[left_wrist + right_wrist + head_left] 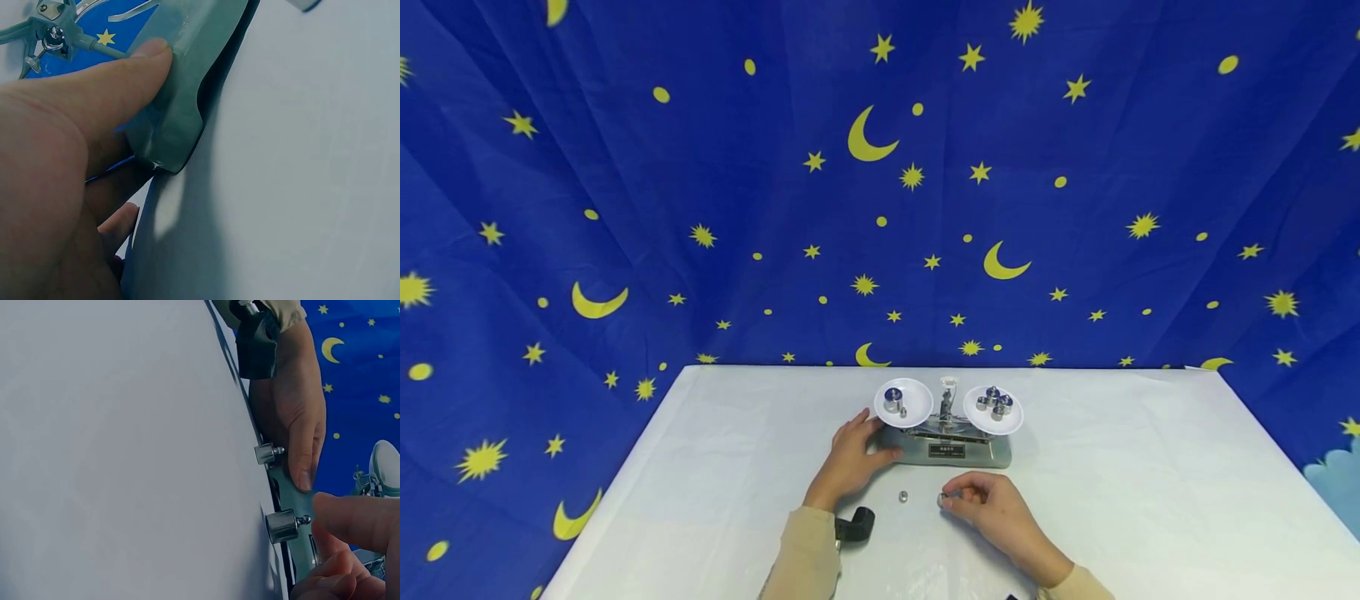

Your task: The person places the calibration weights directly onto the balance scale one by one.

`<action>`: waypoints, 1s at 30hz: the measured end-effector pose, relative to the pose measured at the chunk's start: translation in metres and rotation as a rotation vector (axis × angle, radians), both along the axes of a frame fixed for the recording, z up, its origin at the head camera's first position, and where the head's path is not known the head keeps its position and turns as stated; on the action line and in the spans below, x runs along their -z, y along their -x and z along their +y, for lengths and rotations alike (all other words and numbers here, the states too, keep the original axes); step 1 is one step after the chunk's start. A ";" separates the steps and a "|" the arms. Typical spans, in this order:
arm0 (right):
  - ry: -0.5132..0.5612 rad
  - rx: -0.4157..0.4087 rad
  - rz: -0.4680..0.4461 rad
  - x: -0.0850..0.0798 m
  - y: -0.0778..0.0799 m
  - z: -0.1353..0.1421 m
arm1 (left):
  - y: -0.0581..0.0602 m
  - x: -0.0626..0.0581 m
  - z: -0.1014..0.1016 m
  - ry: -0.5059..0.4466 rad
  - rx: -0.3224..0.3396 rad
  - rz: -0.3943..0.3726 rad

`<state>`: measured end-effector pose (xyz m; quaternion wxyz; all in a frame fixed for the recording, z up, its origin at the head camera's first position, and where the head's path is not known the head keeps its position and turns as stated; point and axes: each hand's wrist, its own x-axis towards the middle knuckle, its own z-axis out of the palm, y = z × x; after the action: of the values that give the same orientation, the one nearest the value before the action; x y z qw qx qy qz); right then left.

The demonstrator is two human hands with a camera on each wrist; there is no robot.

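Note:
A balance scale (917,448) with a grey-green base and two white pans stands near the middle of the table. My left hand (848,462) grips the left end of the base, the thumb (150,59) on its top and the other fingers round the end. My right hand (996,510) is in front of the scale, thumb and forefinger pinching the knob of a small metal weight (282,526). Another small weight (903,497) stands on the table between the hands. The left pan (917,392) bears two weights, the right pan (981,423) several.
White sheeting covers the table (700,500). Behind it hangs a blue cloth (775,183) with yellow moons and stars. A black device (856,525) sits at the left wrist.

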<state>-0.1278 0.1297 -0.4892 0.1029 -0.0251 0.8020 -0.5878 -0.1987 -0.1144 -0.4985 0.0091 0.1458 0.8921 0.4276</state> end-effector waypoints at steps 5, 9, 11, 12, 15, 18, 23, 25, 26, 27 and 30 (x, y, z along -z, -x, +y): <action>-0.010 -0.005 0.009 0.002 0.001 0.000 | 0.000 0.000 0.000 0.001 -0.001 -0.003; -0.017 -0.002 0.024 0.003 0.002 0.000 | 0.001 0.000 0.000 0.004 -0.001 -0.003; -0.019 -0.001 0.032 0.003 0.003 0.000 | 0.001 0.000 0.000 0.005 -0.002 -0.004; -0.014 -0.004 0.039 0.003 0.002 0.000 | 0.001 0.000 0.000 0.006 -0.001 -0.004; -0.014 -0.009 0.055 0.003 0.002 0.000 | 0.001 0.001 0.000 0.006 -0.002 -0.007; -0.024 -0.011 0.065 0.003 0.001 0.000 | 0.001 0.001 0.000 0.004 -0.002 -0.009; -0.071 -0.003 0.076 0.003 0.002 -0.002 | 0.000 0.001 0.000 0.003 -0.001 -0.005; -0.089 0.002 0.076 0.003 0.002 -0.003 | 0.000 0.000 0.000 0.001 -0.001 -0.004; -0.097 0.004 0.076 0.003 0.002 -0.004 | 0.000 0.001 0.000 0.001 -0.002 -0.005; -0.106 0.004 0.076 0.002 0.002 -0.004 | 0.001 0.001 0.000 0.000 -0.003 -0.005; -0.118 0.006 0.076 0.002 0.002 -0.004 | 0.001 0.001 0.000 -0.005 -0.006 -0.008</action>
<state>-0.1295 0.1253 -0.4916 0.0720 -0.0388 0.8386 -0.5386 -0.1997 -0.1144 -0.4996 0.0109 0.1414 0.8914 0.4305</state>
